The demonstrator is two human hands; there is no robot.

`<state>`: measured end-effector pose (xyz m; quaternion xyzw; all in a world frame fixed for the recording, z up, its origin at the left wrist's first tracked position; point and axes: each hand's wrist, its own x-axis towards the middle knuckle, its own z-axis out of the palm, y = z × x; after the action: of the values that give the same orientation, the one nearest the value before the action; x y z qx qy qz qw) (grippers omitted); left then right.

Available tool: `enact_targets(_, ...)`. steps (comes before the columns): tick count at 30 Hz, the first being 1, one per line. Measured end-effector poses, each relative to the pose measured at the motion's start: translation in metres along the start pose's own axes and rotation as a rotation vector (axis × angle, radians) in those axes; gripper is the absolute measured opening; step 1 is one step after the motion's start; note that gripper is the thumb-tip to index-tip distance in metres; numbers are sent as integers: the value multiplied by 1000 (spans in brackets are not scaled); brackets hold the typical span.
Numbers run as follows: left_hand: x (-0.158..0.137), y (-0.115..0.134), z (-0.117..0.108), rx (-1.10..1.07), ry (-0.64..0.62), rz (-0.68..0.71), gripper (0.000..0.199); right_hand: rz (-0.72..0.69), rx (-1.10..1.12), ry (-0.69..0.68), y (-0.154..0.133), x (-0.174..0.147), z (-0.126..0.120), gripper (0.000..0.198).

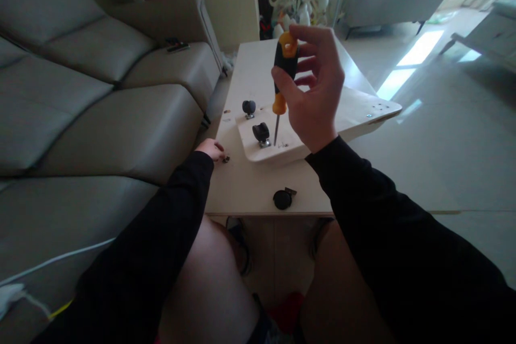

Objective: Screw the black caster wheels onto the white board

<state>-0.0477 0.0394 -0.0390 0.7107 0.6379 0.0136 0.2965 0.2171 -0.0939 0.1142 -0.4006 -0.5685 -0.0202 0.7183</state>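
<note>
My right hand is closed around a yellow-and-black screwdriver, held upright with its shaft pointing down beside a caster. The tip is at or just above a white board; contact is unclear. Two dark casters with metal mounts, a near caster and a farther caster, stand on the board's left end. On the tabletop to the left, my left hand has its fingers curled down at a few small dark pieces, perhaps screws. Whether it pinches one is hidden.
A loose black caster lies near the front edge of the white table. A grey sofa runs along the left side, with a dark object on its seat. The board's far right corner overhangs the table.
</note>
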Motion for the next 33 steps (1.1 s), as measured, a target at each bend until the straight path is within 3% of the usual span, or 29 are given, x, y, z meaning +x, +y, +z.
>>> enact_targets(4, -6, 4, -5, 101, -109, -147, 28, 41, -47, -27, -2, 0, -1, 49)
enact_targets(9, -12, 12, -8, 49, -100, -138, 21, 103, -126, -75, -5, 0, -5, 47)
enact_targets(12, -17, 20, -11, -62, -13, -57, 11, 95, -112, -95, -3, -1, -6, 46)
enact_targets(19, -46, 59, -21, -537, 166, 318, 27, 83, -74, -49, 0, -4, -4, 45)
enact_targets(23, -65, 77, -25, -511, 230, 424, 28, 136, -146, -39, -10, -4, -4, 39)
enact_targets(26, -74, 81, -26, -453, 204, 487, 28, 105, -131, -24, -16, -4, -2, 36)
enact_targets(30, -77, 80, -21, -415, 106, 533, 25, -28, 44, 26, -16, -3, 4, 39)
enact_targets(33, -77, 83, -15, -394, 34, 540, 23, -36, 42, 20, -15, -3, 5, 39)
